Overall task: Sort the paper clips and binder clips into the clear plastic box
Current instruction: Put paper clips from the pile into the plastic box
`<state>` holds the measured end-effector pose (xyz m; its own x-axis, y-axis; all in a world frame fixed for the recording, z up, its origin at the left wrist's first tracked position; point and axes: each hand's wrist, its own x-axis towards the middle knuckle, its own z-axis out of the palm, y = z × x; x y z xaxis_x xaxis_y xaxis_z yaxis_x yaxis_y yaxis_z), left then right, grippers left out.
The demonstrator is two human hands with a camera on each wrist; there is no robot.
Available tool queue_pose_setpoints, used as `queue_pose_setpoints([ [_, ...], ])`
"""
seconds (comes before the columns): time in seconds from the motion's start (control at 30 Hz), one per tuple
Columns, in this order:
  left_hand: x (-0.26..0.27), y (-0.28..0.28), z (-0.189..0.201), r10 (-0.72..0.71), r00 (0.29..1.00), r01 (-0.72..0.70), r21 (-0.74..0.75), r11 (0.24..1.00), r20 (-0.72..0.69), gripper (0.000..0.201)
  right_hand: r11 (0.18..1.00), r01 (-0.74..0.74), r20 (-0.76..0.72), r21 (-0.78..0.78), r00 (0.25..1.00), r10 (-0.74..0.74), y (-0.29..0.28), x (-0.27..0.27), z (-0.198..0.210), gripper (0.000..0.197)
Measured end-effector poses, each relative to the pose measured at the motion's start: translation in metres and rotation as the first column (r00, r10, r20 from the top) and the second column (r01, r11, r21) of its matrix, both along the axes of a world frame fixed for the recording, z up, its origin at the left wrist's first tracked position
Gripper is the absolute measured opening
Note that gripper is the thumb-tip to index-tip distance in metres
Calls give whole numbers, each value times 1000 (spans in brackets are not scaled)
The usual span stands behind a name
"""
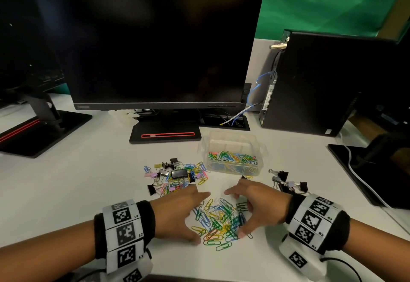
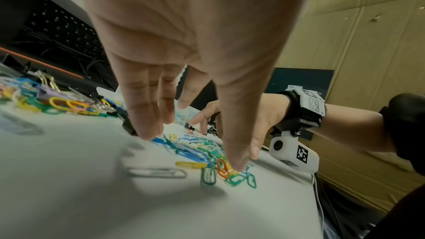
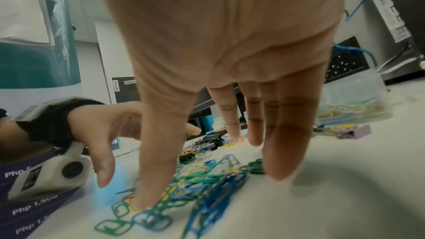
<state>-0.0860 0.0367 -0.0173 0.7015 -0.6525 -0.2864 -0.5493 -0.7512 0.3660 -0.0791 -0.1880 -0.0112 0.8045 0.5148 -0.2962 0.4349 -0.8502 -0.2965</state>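
Paper clips btwn both hands

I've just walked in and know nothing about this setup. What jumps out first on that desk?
A bright heap of coloured paper clips lies at the near edge of the white desk, with the left hand and right hand cupped on either side, fingers straight. Behind it stands a clear plastic box already holding paper clips. To the box's left lies a mixed scatter of black and pastel binder clips, under a big dark monitor.
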Motion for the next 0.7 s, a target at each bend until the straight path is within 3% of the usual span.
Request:
queue_pose_setpoints([
  [0.17, -3, -8, -5, -15, 1000, 15, 75, 997, 3, 109, 996, 21, -27, -82, 999, -23, -7, 2, -8, 109],
  [0.27, -2, -20, -11, -35, 999, 37, 124, 992, -18, 109, 998, 15, -14, -66, 1000, -16, 0, 4, -13, 108],
  [0.57, 16, -43, -13, 37, 999, -36, 50, 998, -30, 74, 991, 106, 1, 86, 994, -107, 15, 14, -20, 67],
  [0.7, 27, -45, -16, 78, 997, -78, -6, 997, 1, 42, 976, 165, -19, 145, 986, -164, 17, 19, -23, 49],
])
